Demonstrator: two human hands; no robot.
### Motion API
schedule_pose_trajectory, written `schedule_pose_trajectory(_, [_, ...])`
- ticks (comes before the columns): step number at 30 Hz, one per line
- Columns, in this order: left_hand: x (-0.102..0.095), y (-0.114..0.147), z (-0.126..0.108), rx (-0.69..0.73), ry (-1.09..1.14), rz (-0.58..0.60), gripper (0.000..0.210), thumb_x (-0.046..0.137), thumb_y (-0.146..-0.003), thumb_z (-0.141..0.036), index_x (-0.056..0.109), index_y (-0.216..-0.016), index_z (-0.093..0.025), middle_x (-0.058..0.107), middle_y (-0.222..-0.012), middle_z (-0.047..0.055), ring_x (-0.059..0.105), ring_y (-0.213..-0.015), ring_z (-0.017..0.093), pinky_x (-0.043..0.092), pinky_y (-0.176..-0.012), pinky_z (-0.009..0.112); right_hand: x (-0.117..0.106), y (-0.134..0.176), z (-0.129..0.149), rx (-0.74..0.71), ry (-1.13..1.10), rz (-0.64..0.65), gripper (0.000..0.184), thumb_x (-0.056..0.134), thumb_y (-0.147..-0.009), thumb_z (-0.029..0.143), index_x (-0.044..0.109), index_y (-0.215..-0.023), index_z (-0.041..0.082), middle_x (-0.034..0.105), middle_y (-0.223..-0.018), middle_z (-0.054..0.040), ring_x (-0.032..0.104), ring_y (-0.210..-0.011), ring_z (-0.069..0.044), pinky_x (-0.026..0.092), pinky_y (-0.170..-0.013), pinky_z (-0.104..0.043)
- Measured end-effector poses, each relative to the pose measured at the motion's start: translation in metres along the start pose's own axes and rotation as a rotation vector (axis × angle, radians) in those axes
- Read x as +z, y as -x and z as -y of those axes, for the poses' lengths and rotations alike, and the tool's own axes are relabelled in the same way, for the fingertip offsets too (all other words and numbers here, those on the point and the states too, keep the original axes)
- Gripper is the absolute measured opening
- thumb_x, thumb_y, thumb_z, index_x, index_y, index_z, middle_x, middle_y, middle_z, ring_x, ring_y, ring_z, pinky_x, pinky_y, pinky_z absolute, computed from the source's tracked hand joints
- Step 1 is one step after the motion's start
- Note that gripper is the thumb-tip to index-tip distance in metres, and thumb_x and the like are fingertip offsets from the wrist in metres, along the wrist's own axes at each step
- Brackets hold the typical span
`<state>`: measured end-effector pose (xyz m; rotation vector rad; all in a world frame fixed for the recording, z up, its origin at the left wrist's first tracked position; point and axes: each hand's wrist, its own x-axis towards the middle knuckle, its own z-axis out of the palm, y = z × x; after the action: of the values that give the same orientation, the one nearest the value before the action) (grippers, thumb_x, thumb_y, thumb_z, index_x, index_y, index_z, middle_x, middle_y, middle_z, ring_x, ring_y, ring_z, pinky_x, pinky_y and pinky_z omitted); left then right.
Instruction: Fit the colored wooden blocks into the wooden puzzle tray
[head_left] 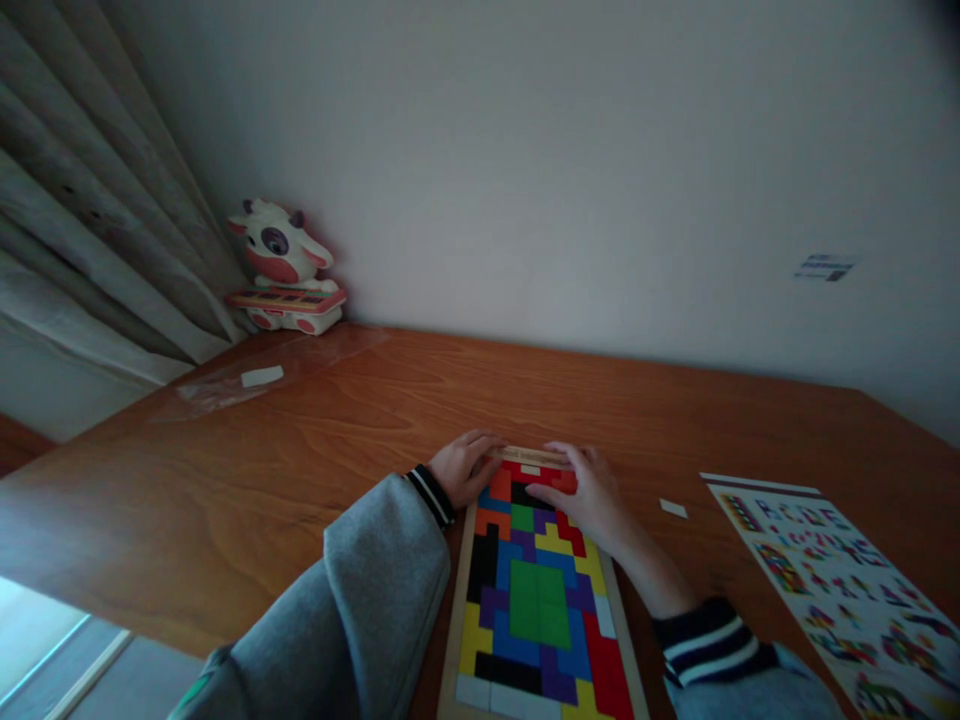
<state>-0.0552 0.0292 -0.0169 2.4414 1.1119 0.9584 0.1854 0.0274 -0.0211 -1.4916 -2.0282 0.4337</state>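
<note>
A wooden block puzzle board point(469, 560) lies lengthwise in front of me, filled with coloured flat pieces. A large green block point(538, 603) sits in its middle. My left hand point(463, 470) curls round the board's far left corner, fingers bent over the frame. Over the far right part is my right hand point(592, 500), thumb and index finger spread apart. Its thumb reaches over a black piece point(520, 494), and the index finger rests near the far rim. A red piece point(564, 481) shows between them. The right hand's other fingers are partly hidden.
A printed pattern sheet point(832, 580) lies on the wooden table point(360, 440) at right. Beside the board is a small white paper piece point(673, 508). A cow-shaped toy keyboard point(285, 270) stands at the back left, near clear plastic wrap point(217, 392) and a curtain point(97, 200).
</note>
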Motion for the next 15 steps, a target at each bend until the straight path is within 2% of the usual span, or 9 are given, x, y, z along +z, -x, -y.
schedule_pose_trajectory(4, [0.000, -0.001, -0.003, 0.017, -0.030, 0.020, 0.029, 0.048, -0.093, -0.029, 0.059, -0.115, -0.014, 0.062, -0.118, 0.014, 0.059, -0.110, 0.023, 0.050, -0.099, 0.040, 0.000, -0.001, -0.002, 0.042, -0.045, 0.029, 0.067, 0.077, -0.065, 0.056, 0.060, -0.122, 0.024, 0.060, -0.108, -0.0102, 0.059, -0.103, -0.030, 0.047, -0.089, -0.049])
schedule_pose_trajectory(7, [0.001, 0.000, -0.002, 0.029, -0.044, 0.019, 0.029, 0.050, -0.092, -0.030, 0.060, -0.115, -0.016, 0.061, -0.119, 0.013, 0.059, -0.111, 0.023, 0.050, -0.098, 0.040, -0.014, -0.004, -0.010, 0.010, -0.172, 0.050, 0.048, 0.063, -0.080, 0.056, 0.064, -0.113, 0.022, 0.064, -0.106, -0.0104, 0.062, -0.096, -0.025, 0.051, -0.085, -0.042])
schedule_pose_trajectory(9, [0.002, 0.001, 0.000, 0.031, -0.035, 0.009, 0.029, 0.051, -0.092, -0.030, 0.059, -0.116, -0.017, 0.061, -0.120, 0.012, 0.059, -0.111, 0.023, 0.050, -0.098, 0.040, -0.035, -0.005, -0.025, 0.011, -0.177, -0.006, 0.039, 0.054, -0.086, 0.055, 0.068, -0.099, 0.020, 0.067, -0.099, -0.0105, 0.064, -0.088, -0.024, 0.052, -0.080, -0.040])
schedule_pose_trajectory(12, [0.001, 0.001, 0.002, 0.027, -0.010, 0.002, 0.027, 0.051, -0.092, -0.030, 0.059, -0.115, -0.017, 0.062, -0.120, 0.012, 0.060, -0.111, 0.022, 0.050, -0.098, 0.039, -0.076, 0.002, -0.064, 0.065, -0.063, -0.136, 0.043, 0.061, -0.077, 0.059, 0.069, -0.092, 0.020, 0.069, -0.094, -0.0106, 0.065, -0.084, -0.026, 0.051, -0.079, -0.042])
schedule_pose_trajectory(15, [0.000, 0.000, 0.001, 0.022, 0.010, 0.006, 0.026, 0.050, -0.092, -0.028, 0.060, -0.114, -0.018, 0.063, -0.119, 0.011, 0.060, -0.111, 0.022, 0.051, -0.097, 0.039, -0.110, 0.018, -0.106, 0.227, -0.095, -0.090, 0.049, 0.069, -0.067, 0.062, 0.070, -0.093, 0.021, 0.072, -0.090, -0.0097, 0.066, -0.082, -0.026, 0.052, -0.073, -0.038])
